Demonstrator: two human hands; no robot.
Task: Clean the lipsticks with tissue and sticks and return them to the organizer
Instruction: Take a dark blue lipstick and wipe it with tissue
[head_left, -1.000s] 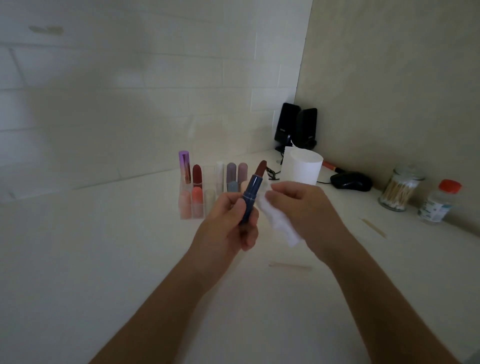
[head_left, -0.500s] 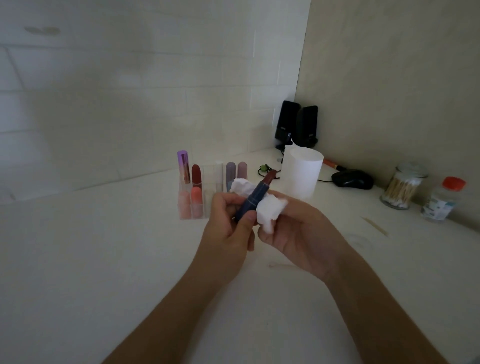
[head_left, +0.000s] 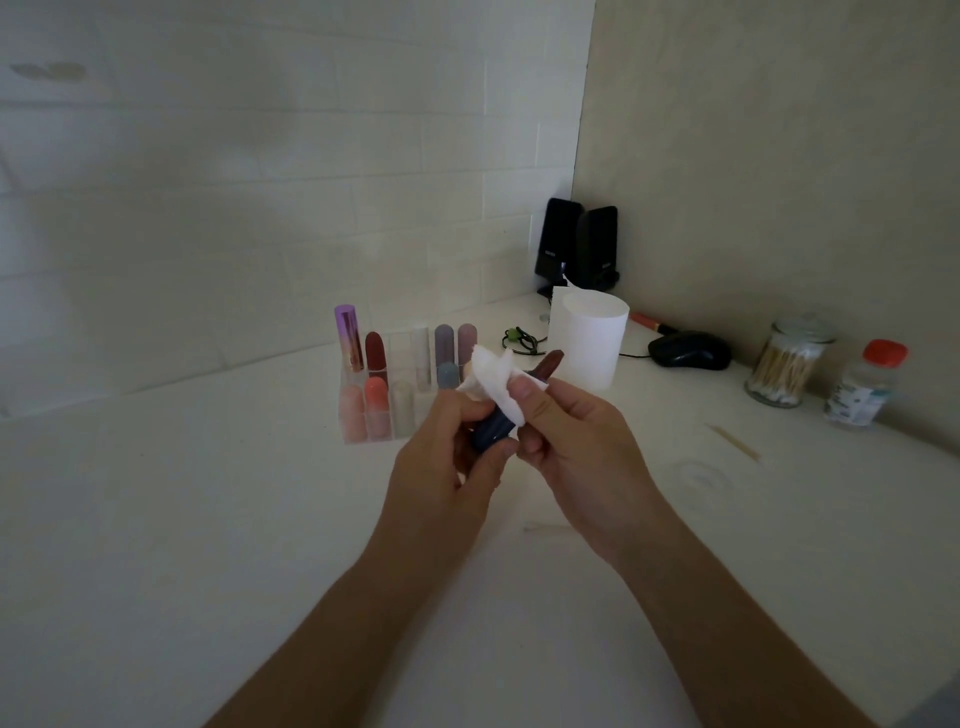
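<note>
One lipstick (head_left: 493, 431) is mid-clean above the tabletop (head_left: 208, 519): my left hand (head_left: 452, 447) grips its navy tube and my right hand (head_left: 576, 431) pinches tissue (head_left: 493, 379) around it. The other lipsticks (head_left: 374, 353) stand in the organizer (head_left: 395, 410), perhaps uncleaned; returning this one remains.

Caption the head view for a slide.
Cleaning step: left hand grips a navy lipstick, right hand pinches tissue against it, in front of the clear organizer.
</note>
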